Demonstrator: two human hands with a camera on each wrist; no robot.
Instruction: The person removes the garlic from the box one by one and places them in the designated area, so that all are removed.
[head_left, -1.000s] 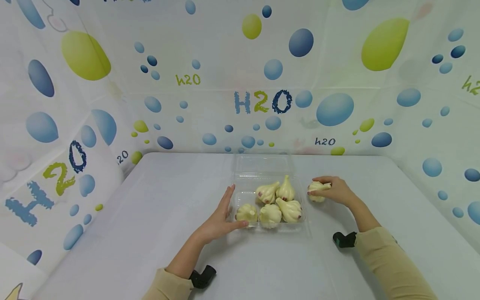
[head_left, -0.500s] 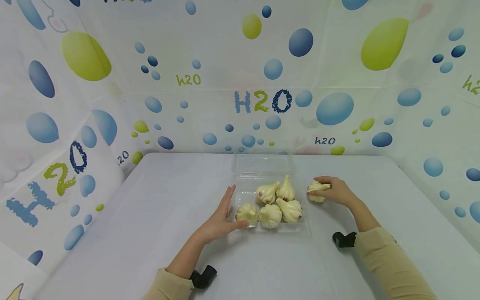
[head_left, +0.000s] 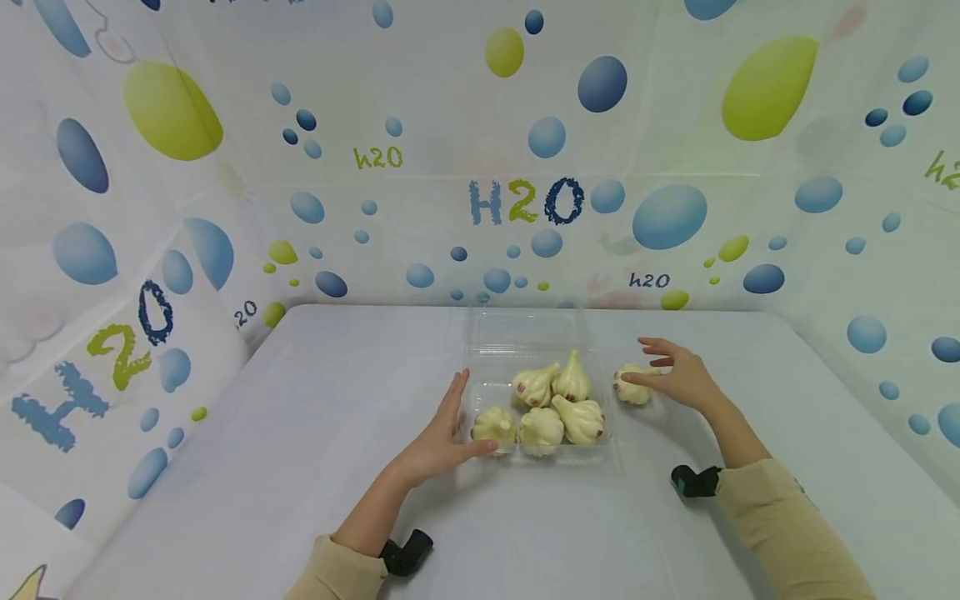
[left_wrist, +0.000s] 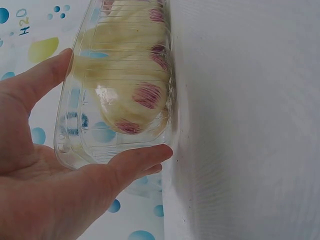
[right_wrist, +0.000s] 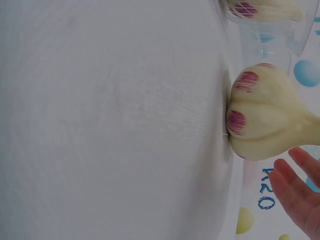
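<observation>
A clear plastic clamshell box (head_left: 483, 396) stands mid-table with its lid tipped back, and several garlic bulbs (head_left: 541, 430) lie in it. My left hand (head_left: 431, 450) rests against its near left corner, thumb on the front side and fingers straight along the left; in the left wrist view the fingertips touch the clear wall (left_wrist: 75, 150). Just right of the box one more bulb (head_left: 630, 388) sits on the white table. Spread fingers of my right hand (head_left: 686, 379) surround this bulb loosely. The right wrist view shows the same bulb (right_wrist: 265, 115) with fingertips near its stem.
The transparent lid (head_left: 525, 329) reaches toward the back edge of the white table (head_left: 360, 367). Behind stands a patterned curtain (head_left: 450, 125) with drops and H2O lettering. Black wrist cameras (head_left: 405, 552) hang by both sleeves.
The right hand's fingers have lifted and spread away from the garlic bulb they held, and the hand has shifted slightly right. The bulb stays in place beside the box. The left hand is still.
</observation>
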